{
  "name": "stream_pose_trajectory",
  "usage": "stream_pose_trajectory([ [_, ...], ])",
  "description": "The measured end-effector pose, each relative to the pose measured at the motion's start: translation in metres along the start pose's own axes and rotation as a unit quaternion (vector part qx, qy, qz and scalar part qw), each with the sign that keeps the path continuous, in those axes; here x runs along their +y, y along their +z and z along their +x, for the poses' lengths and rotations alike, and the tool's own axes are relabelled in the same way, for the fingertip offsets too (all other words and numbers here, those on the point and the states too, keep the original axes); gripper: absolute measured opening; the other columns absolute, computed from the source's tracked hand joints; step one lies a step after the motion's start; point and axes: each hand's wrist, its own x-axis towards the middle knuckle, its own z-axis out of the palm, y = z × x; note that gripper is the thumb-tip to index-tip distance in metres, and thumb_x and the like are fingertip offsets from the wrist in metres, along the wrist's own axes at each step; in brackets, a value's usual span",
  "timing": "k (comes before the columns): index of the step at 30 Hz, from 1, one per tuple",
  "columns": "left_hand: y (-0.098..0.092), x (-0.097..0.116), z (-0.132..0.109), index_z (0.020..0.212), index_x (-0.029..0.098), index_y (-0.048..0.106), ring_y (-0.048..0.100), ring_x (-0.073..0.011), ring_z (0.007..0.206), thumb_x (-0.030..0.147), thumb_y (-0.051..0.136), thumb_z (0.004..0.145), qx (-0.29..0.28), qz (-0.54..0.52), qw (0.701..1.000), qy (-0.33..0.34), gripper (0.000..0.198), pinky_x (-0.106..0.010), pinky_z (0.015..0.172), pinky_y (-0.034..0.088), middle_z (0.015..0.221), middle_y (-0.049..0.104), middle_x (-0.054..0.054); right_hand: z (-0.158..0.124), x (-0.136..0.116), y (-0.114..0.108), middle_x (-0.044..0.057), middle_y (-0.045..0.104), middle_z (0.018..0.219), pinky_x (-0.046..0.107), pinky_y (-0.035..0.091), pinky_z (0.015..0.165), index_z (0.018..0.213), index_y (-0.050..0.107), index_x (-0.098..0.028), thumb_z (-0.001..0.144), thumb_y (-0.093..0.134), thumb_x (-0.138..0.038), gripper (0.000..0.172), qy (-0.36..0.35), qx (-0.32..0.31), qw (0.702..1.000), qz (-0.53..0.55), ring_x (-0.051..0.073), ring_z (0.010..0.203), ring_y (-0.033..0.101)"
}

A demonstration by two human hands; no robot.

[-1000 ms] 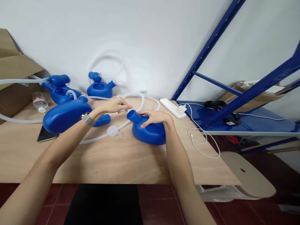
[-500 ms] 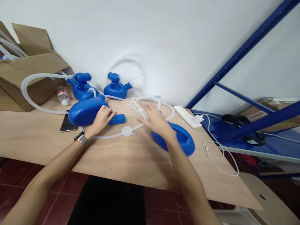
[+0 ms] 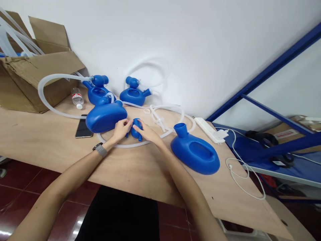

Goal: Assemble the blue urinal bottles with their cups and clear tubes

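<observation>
Both my hands meet at a small blue plastic connector [image 3: 136, 129] lying on the wooden table [image 3: 50, 147]. My left hand [image 3: 121, 129], with a watch on its wrist, pinches the connector's left side. My right hand [image 3: 147, 131] grips its right side with curled fingers. A thin white tube [image 3: 125, 145] loops on the table under my hands. A large blue plastic vessel [image 3: 104, 115] lies just left of my left hand. Another blue vessel [image 3: 195, 152] with an upright round neck rests free to the right of my right arm.
Two more blue vessels [image 3: 96, 90] [image 3: 134, 93] with white hoses stand by the wall. A phone [image 3: 81, 127] and a small bottle [image 3: 76, 97] lie at left beside a cardboard box [image 3: 32, 77]. A white power strip [image 3: 212, 132] and cable [image 3: 244, 175] lie right, near blue shelving [image 3: 276, 113].
My right hand let go of the blue vessel, which now lies at right, and moved left to the small connector. My left hand shifted onto that connector too. The view swung left.
</observation>
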Motion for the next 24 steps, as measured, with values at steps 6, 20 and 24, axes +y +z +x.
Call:
stream_pose_trajectory([
  [6,0.002,0.0,0.0,0.072,0.02,0.067,0.059,-0.0172,0.066,0.064,0.064,0.094,-0.02,-0.127,0.991,-0.035,0.049,-0.031,0.068,0.044,0.071,0.069,-0.003,-0.006,0.01,-0.014,0.017,0.051,0.169,0.056,0.047,0.124,0.173,0.034,-0.024,0.077,0.092,-0.041,0.114,0.008,-0.005,1.0,0.022,0.037,0.149,0.058],
  [20,-0.003,0.034,-0.02,0.108,0.018,0.076,0.072,-0.0261,0.109,0.068,0.051,0.103,-0.017,-0.173,0.982,0.077,0.055,-0.037,0.102,0.055,0.11,0.08,-0.01,-0.026,0.009,-0.066,0.008,0.058,0.156,0.06,0.039,0.127,0.162,0.056,-0.037,0.088,0.084,-0.05,0.08,-0.243,-0.094,0.965,0.013,0.037,0.144,0.056],
  [24,-0.006,0.034,-0.022,0.121,0.018,0.08,0.073,-0.0293,0.119,0.075,0.034,0.105,-0.044,-0.208,0.976,0.04,0.076,-0.042,0.113,0.053,0.119,0.081,-0.011,-0.02,0.004,-0.047,0.008,0.063,0.146,0.057,0.045,0.122,0.157,0.063,-0.035,0.089,0.082,-0.053,0.073,-0.234,-0.031,0.972,0.022,0.035,0.135,0.063],
])
